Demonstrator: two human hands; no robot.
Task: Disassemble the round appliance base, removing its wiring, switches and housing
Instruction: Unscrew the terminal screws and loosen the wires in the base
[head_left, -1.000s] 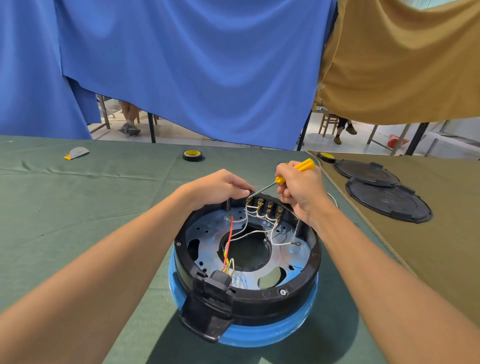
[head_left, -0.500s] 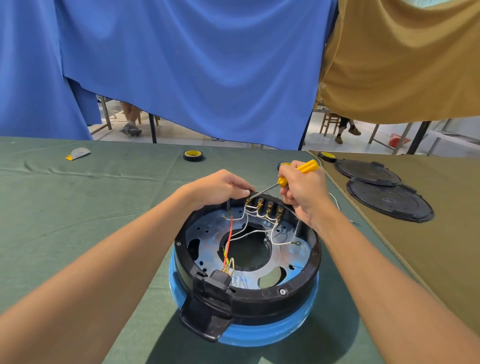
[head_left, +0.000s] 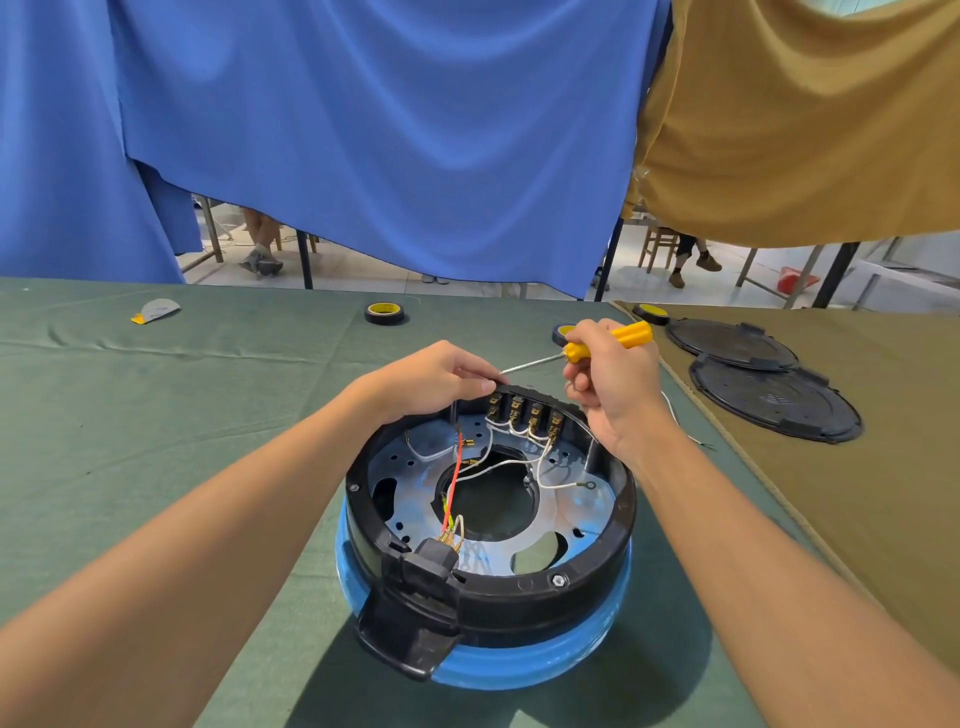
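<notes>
Round base (head_left: 597, 571) sits on the green-covered table (head_left: 156, 415), centre of view, close to the person, open side up: black ring housing over a blue body, metal plate inside. Left hand (head_left: 431, 382) lies on the far rim of the base, its fingers curled over the black edge and gripping it, fingertips just left of the row of four switches (head_left: 524, 410) mounted inside that rim. Right hand (head_left: 618, 384) is above the far right rim, just beside the switches and not touching them; its fingers are closed around the yellow handle of a screwdriver (head_left: 576, 351). The metal shaft points left, nearly level, with the tip close above the left fingertips and clear of the switch terminals. White wires (head_left: 511, 462) run from the switches across the plate; a red wire (head_left: 453, 483) runs to the black connector at the near rim. Tape roll (head_left: 384, 313) lies well beyond the base; two black round covers (head_left: 774, 400) lie to the right on brown cloth.
</notes>
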